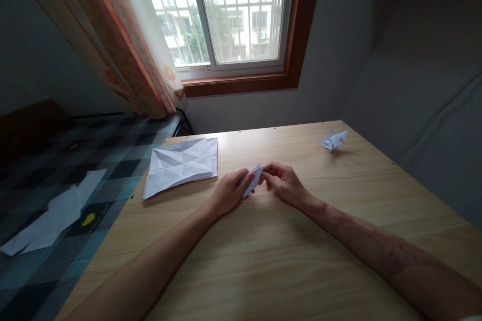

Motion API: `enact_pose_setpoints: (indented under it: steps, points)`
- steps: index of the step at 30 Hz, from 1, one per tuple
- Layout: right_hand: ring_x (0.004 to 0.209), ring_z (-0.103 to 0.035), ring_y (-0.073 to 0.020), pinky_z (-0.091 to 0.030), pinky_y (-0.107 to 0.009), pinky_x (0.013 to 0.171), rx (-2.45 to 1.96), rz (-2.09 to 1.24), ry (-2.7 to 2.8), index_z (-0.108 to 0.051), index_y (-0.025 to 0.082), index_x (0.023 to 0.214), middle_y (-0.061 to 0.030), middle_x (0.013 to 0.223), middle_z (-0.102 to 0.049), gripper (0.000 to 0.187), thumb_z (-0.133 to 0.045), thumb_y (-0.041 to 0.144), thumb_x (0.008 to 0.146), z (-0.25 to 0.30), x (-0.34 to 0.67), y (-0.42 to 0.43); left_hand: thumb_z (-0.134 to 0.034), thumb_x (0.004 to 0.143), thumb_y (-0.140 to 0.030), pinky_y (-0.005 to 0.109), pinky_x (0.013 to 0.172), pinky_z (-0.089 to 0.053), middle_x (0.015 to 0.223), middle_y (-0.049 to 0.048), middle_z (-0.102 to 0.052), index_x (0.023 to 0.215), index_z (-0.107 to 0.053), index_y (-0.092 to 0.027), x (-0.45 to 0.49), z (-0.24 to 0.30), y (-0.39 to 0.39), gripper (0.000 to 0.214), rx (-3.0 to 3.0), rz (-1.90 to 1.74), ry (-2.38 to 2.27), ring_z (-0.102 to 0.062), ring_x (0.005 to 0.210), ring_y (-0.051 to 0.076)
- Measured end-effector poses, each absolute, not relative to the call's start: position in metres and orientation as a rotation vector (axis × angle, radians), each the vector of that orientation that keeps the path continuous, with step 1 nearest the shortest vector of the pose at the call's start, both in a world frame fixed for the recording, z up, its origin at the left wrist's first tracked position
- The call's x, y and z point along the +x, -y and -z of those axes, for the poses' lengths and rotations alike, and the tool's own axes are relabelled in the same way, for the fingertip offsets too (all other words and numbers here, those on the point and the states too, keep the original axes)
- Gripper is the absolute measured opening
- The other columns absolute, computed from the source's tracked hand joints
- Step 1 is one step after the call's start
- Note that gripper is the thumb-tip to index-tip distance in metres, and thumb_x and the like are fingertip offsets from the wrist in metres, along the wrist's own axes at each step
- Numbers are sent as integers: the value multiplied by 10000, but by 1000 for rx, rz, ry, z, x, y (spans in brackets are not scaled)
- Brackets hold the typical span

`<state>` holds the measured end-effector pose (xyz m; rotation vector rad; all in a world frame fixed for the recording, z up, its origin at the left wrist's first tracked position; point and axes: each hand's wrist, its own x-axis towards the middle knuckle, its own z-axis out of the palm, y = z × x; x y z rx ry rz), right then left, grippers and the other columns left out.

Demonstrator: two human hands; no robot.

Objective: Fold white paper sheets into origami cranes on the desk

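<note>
Near the middle of the wooden table (241, 251), my left hand (230, 191) grips a small piece of folded white paper (253, 181), thumb on top. The paper is narrow and tilted, with a pointed upper end. My right hand (280, 179) pinches at its right edge, fingers bent and thumb close to the index finger; the exact contact is too small to make out. A stack of creased white paper sheets (183, 163) lies to the left of my hands. Toward the far right corner stands a folded paper crane (333, 140).
On the left, a bed with a checked cover (124, 135) adjoins the table, and loose white paper strips (64, 215) lie on it. Behind the table are a barred window (241, 15) and an orange patterned curtain (113, 25). A grey wall (425, 95) rises at the right.
</note>
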<state>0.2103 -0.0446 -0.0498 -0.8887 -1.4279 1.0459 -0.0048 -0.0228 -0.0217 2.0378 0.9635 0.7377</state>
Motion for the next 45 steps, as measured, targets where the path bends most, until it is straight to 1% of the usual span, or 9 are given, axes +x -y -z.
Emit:
enact_pose_setpoints:
  steps: [3,6,9,12,20,26,34,40,45]
  points:
    - [634,-636,-143,-511,-274,571,-908,-1061,1413,-767,186,922,-46,801,-780,344,-795,526,963,53,210,43,-473,1123,-555,220,607,-450,773,19,-753,875,-693,-187,-5,23,21,496,2077,-737,-985,-642,628,123]
    - [643,-652,-145,-515,-272,571,-918,-1086,1386,-764,184,952,-53,828,-793,355,-813,535,948,56,210,41,-465,1127,-567,220,611,-450,770,17,-748,885,-698,-185,-6,24,19,508,2067,-754,-983,-639,632,121]
    - [758,-725,-182,-539,-279,615,-890,-1139,1426,-776,183,1019,-68,891,-807,350,-837,515,927,56,210,42,-457,1131,-580,220,607,-454,760,14,-729,896,-700,-177,-6,25,18,527,2006,-785,-954,-617,621,117]
    - [846,-757,-206,-553,-291,665,-864,-1166,1479,-780,187,1039,-72,930,-813,327,-823,497,941,53,209,44,-466,1128,-587,219,607,-461,764,16,-719,885,-691,-171,-6,24,18,532,1947,-803,-919,-607,629,118]
    - [711,-652,-157,-525,-281,642,-890,-1104,1475,-750,190,905,-43,825,-760,378,-766,558,991,47,212,45,-477,1117,-599,216,591,-438,761,16,-729,855,-673,-172,-4,20,23,538,1966,-782,-953,-593,608,108]
    - [749,-658,-168,-530,-281,661,-869,-1100,1496,-732,195,896,-40,827,-743,358,-753,536,1003,49,213,45,-480,1113,-607,219,593,-438,755,17,-727,852,-676,-171,-4,21,22,544,1980,-773,-963,-599,612,114]
    - [716,-621,-165,-502,-283,645,-858,-1113,1496,-708,203,856,-21,780,-705,351,-741,519,1005,49,215,45,-484,1108,-623,225,592,-444,735,12,-706,841,-644,-177,-5,21,23,543,1974,-751,-932,-605,610,119]
    - [701,-606,-163,-502,-288,638,-838,-1139,1513,-701,209,890,-20,793,-702,359,-701,542,1024,48,215,45,-486,1110,-607,226,614,-448,722,7,-703,824,-633,-183,-5,21,22,532,2012,-737,-934,-600,619,119]
    - [713,-597,-160,-498,-284,651,-859,-1077,1564,-698,209,881,-15,796,-692,331,-678,500,1039,50,217,46,-500,1107,-595,226,611,-449,731,7,-712,839,-639,-184,-6,22,22,510,2022,-698,-926,-600,617,119]
